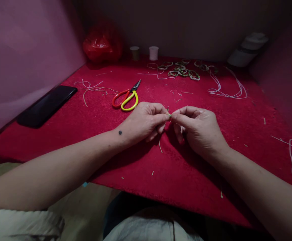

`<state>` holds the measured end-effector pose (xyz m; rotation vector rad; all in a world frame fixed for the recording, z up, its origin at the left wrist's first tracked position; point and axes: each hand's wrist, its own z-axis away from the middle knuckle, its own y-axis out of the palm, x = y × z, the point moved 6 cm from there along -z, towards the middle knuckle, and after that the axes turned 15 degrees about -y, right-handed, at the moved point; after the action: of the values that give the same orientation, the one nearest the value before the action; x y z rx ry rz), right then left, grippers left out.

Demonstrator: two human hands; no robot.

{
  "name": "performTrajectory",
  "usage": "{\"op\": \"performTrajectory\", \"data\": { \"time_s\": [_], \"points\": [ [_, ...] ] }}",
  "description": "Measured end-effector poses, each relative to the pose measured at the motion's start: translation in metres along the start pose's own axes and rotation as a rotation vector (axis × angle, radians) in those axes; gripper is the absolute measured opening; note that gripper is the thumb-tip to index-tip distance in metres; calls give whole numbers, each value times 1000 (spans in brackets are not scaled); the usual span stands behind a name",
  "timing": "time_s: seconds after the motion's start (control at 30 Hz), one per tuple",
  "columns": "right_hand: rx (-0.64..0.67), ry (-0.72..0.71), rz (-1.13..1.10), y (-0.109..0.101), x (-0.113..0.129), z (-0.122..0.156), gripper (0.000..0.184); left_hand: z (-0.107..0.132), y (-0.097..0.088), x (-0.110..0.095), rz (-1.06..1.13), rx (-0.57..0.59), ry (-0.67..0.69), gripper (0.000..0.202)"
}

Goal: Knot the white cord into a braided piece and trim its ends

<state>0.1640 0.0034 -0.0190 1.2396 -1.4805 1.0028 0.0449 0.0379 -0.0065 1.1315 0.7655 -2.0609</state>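
My left hand point(149, 120) and my right hand point(198, 125) meet over the middle of the red cloth, fingertips almost touching. Both pinch a small green and white braided cord point(170, 115) between thumb and forefinger. Most of the cord is hidden by the fingers. A thin loose end point(160, 146) hangs down below my left hand. Just beyond my left hand lie scissors point(129, 97) with one red and one yellow handle, blades pointing away. Farther back is a heap of green and white braided cord loops point(182, 71).
A black phone point(47, 105) lies at the left. Along the back stand a red plastic bag point(102, 45), two thread spools point(153, 53) and a tilted white bottle point(247, 50). Loose threads point(227, 92) and snipped bits are scattered over the red cloth point(135, 157).
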Motion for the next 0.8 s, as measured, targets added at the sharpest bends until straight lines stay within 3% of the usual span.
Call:
{"op": "performTrajectory", "data": {
  "time_s": [0.27, 0.8],
  "points": [
    [0, 19, -9, -1, -1, -1, 12, 0, 1, 2, 16, 2, -19, 8],
    [7, 44, -123, 1, -5, 0, 12, -4, 0, 7, 103, 95, -69, 19]
  ]
}}
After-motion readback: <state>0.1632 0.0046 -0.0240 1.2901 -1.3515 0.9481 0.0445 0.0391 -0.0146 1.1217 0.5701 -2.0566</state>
